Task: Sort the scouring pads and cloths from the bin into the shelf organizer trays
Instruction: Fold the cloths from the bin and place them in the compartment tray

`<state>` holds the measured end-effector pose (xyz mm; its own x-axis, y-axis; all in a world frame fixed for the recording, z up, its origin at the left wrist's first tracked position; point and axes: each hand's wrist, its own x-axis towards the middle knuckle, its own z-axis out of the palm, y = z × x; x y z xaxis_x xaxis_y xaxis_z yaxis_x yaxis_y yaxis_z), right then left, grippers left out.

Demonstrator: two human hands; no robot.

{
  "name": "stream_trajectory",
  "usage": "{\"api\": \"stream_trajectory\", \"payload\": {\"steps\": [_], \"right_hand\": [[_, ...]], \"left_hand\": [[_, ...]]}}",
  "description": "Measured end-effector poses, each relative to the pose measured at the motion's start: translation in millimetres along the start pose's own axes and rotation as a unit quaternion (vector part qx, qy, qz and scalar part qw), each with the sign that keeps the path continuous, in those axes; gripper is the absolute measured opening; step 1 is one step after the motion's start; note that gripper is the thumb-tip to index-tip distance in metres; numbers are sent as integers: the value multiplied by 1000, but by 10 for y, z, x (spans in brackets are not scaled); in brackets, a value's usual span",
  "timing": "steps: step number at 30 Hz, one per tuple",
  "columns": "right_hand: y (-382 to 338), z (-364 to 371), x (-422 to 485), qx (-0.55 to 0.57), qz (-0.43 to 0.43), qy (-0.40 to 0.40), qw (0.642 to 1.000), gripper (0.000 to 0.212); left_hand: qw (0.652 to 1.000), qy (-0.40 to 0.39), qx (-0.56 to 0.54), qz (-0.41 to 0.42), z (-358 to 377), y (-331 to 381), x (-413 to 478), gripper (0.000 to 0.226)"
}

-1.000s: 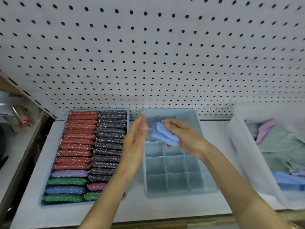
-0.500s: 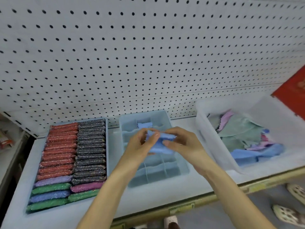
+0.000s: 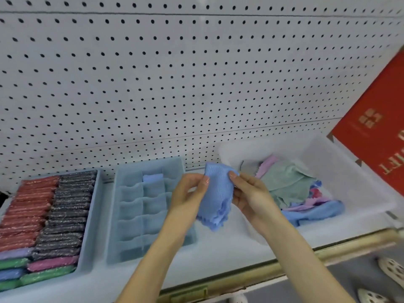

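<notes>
1. Head view: your left hand point(image 3: 189, 193) and right hand point(image 3: 251, 193) each pinch a top corner of the blue cloth point(image 3: 217, 193), fingers point(image 3: 244, 182) closed on the fabric. It hangs over the shelf point(image 3: 218, 254), between the divided tray point(image 3: 114, 215) and the bin point(image 3: 341, 162).
2. Expect it to be light, soft and limp. It will likely sag and unfold wherever you let go.
3. Hold it by corners or folded edges, fold it small, then press it into 1 compartment near the folded cloth point(image 3: 153, 178) toward the shelf's back edge.
</notes>
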<state>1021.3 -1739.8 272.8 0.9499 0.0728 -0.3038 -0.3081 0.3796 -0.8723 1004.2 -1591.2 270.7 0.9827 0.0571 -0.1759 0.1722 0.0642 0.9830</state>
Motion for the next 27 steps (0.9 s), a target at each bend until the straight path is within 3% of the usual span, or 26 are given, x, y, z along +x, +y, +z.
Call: {"api": "stream_trajectory", "payload": {"steps": [4,6,9,13,15,18,22,27], "right_hand": [[-298,-522,123,1,6,16,1000,14],[-446,-809,206,-11,7,19,1000,14],[-655,-1181,287,-9,-2,6,1000,13],[-821,-1537,257,-71,-43,-51,995,52],[-872,-1644,216,-215,-122,-69,966,65],[-900,-1760,177,-393,-249,-76,882,60],[-884,-1781,102,-447,-305,-112,833,42],[-909,-1785,91,-503,-291,-118,805,54]], "left_hand": [[988,-77,-95,-98,533,-24,33,31],[984,-89,-109,-108,785,-39,58,47],[987,-58,-124,-87,1135,-27,102,46],[988,-23,-138,-64,1512,31,134,35],[987,-10,-153,-55,1649,68,155,35],[985,-2,-167,-46,1787,110,180,35],[983,-9,-179,-42,1871,150,181,37],[981,-33,-186,-49,1845,227,195,34]]}}
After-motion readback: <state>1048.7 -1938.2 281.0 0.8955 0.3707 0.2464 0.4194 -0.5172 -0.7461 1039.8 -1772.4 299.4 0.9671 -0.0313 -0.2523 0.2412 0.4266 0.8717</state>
